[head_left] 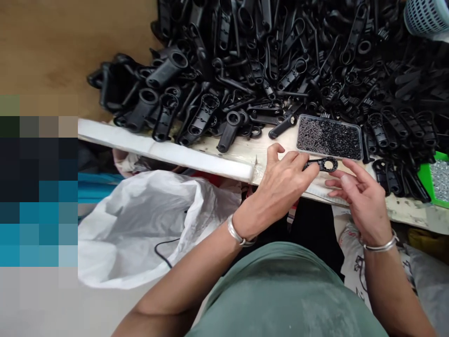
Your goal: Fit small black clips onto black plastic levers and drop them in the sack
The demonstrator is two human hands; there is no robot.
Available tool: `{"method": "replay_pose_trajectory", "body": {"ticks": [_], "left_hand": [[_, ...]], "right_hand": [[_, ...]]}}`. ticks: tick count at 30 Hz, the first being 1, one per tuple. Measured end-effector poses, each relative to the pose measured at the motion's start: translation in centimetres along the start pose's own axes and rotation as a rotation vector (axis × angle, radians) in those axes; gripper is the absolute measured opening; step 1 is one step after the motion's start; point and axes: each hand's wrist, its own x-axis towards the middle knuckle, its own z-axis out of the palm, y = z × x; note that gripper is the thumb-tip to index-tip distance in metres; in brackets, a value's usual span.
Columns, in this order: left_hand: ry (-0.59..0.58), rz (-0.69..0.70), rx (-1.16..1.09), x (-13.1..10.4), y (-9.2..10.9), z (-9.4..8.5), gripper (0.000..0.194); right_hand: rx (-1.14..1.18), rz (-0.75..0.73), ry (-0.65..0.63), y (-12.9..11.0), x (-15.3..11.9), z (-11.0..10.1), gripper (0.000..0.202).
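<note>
Between my hands, at the table's front edge, is a small black plastic part [329, 164] with a round ring end. My left hand [289, 175] has its fingers closed on the narrow end of this part, and they hide most of it. My right hand [363, 194] is beside the ring end, palm turned inward, fingers spread apart; its fingertips are close to the ring. Just behind the part sits a clear rectangular box [329, 136] of small dark pieces, greyish on its left side and black on its right.
A large heap of black plastic parts [224, 70] covers the back of the table. At the right is a green tray [426, 175] with small silvery pieces. A blue basket [426, 16] stands at the top right. A white sack [140, 224] hangs open below the white foam strip [196, 157].
</note>
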Motion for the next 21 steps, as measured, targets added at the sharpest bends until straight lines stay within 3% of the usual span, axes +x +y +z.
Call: {"method": "replay_pose_trajectory", "body": {"ticks": [8,21], "left_hand": [[-0.052,0.031,-0.012,0.0,0.8,0.0,0.014],[-0.072,0.036,-0.043,-0.3,1.4,0.2,0.015]], "right_hand": [[0.273,0.143,-0.072,-0.6,0.9,1.3,0.048],[0.275,0.202,-0.049,-0.4,1.2,1.0,0.044]]}}
